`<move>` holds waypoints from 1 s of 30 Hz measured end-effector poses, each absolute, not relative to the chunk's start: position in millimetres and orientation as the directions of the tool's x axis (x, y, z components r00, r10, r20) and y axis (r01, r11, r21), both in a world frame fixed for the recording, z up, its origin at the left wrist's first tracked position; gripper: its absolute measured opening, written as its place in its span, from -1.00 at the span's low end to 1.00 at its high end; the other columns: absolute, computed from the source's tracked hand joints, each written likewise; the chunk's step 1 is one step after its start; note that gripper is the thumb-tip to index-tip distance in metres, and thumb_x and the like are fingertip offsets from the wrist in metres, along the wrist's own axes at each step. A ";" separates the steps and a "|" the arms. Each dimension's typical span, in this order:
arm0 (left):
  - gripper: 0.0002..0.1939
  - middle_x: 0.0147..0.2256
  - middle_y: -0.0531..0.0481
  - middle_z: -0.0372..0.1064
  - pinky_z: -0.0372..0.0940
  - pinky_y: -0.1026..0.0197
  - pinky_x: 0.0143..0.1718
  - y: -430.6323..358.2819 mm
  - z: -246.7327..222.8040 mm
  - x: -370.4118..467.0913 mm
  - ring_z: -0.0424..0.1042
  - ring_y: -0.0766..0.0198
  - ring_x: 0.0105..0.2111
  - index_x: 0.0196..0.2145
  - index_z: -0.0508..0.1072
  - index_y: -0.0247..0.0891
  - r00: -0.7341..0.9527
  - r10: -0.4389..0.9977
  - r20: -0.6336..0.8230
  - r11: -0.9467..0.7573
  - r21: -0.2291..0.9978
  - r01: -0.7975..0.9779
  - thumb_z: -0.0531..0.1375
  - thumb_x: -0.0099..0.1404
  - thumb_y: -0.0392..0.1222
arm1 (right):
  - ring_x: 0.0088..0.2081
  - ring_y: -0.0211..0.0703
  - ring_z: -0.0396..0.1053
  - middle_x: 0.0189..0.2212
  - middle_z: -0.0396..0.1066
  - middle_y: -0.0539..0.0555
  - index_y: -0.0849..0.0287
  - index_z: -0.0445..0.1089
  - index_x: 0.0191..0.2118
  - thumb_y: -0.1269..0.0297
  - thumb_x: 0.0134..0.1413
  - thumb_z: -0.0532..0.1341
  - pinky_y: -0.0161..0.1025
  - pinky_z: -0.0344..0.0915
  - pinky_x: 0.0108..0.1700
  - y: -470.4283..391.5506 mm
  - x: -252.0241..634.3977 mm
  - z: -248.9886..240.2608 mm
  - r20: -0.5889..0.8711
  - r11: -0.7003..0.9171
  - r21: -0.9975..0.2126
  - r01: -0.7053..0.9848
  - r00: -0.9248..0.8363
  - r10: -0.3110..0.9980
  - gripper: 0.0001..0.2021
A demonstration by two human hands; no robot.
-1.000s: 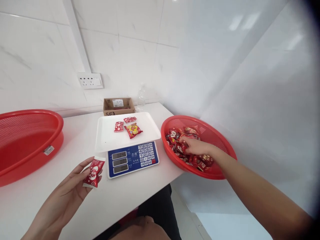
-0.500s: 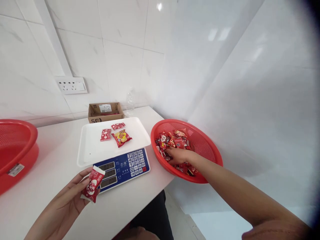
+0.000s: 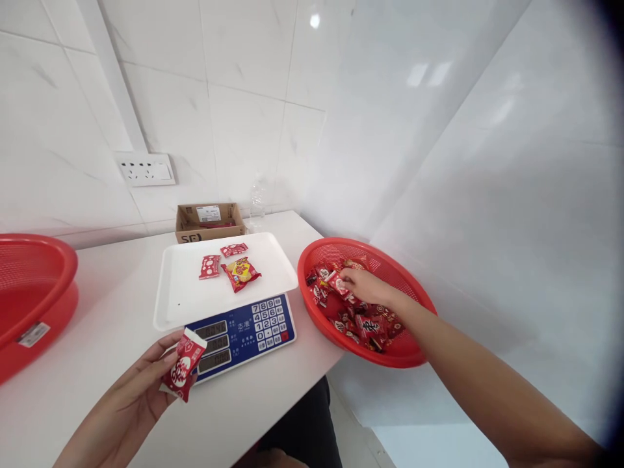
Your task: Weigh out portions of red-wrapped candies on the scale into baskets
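Note:
A red snack packet (image 3: 184, 365) with white lettering is pinched in my left hand (image 3: 139, 393), in front of the scale's displays. My right hand (image 3: 363, 286) is inside the right red basket (image 3: 424, 302), fingers closed on a red-and-white snack packet (image 3: 337, 282) above other packets (image 3: 373, 328). On the white tray (image 3: 182, 296) of the scale (image 3: 244, 335) lie two small red packets (image 3: 209, 267) and a larger red-and-yellow packet (image 3: 241, 273). The scale's blue keypad panel faces me.
Another red basket (image 3: 39, 260) stands at the left. Behind the tray are a cardboard box (image 3: 209, 224) and a clear plastic bottle (image 3: 258, 198), near the tiled wall with a socket panel (image 3: 146, 170). The white table (image 3: 273, 396) ends close to my legs.
My right hand has risen from among the packets and now holds one, with the packets beneath shifted about. My left hand still grips its packet. The view has shifted slightly.

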State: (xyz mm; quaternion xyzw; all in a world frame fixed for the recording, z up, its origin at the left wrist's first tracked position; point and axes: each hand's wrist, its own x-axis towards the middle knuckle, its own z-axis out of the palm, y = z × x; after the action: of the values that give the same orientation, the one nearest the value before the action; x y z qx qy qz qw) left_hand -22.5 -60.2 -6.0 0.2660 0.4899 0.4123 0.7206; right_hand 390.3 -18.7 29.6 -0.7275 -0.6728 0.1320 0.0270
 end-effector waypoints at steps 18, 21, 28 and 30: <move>-0.67 -0.27 -0.01 0.44 0.34 0.30 -0.41 -83.9 14.2 -35.2 0.41 0.32 -0.41 -0.12 0.41 -0.16 0.136 0.889 -0.437 0.454 0.801 -0.390 0.26 0.11 -0.19 | -0.65 -0.38 0.21 -0.44 0.44 0.00 0.16 0.39 -0.14 0.18 0.08 0.16 -0.33 0.21 -0.52 57.9 214.3 60.8 -0.045 0.219 -0.600 0.770 -0.305 0.951 -0.74; -0.66 -0.26 0.00 0.45 0.34 0.29 -0.43 -85.8 15.0 -38.7 0.41 0.32 -0.42 -0.12 0.41 -0.15 0.097 0.894 -0.437 0.437 0.806 -0.400 0.27 0.09 -0.21 | -0.64 -0.35 0.26 -0.35 0.46 0.07 0.20 0.33 -0.05 0.23 0.14 0.10 -0.30 0.24 -0.48 72.5 219.8 56.5 -0.011 0.178 -0.573 0.800 -0.224 0.974 -0.71; -0.53 -0.07 -0.04 0.39 0.34 0.26 -0.22 -83.9 16.2 -34.4 0.41 0.24 -0.20 -0.04 0.36 -0.12 0.162 0.911 -0.379 0.412 0.826 -0.386 0.31 0.05 -0.24 | 0.05 -0.05 0.27 0.07 0.29 0.25 0.26 0.17 0.14 0.26 0.15 0.08 -0.12 0.15 0.06 67.3 236.7 62.2 0.084 0.175 -0.533 0.828 -0.154 0.984 -0.57; -0.52 -0.08 -0.04 0.38 0.33 0.25 -0.24 -85.8 15.6 -31.1 0.40 0.24 -0.21 -0.03 0.33 -0.09 0.231 0.901 -0.367 0.426 0.847 -0.317 0.30 0.08 -0.21 | 0.10 -0.07 0.21 0.11 0.25 0.20 0.20 0.19 0.14 0.26 0.13 0.11 -0.12 0.11 0.10 41.5 236.3 66.0 0.075 0.210 -0.553 0.806 -0.203 0.976 -0.56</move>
State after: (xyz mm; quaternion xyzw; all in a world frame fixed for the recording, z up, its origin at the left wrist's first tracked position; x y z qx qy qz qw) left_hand -31.1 -85.8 15.6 0.3244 0.4502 0.4262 0.7145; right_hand 236.3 41.5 66.0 -0.5950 -0.7489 0.2018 0.2105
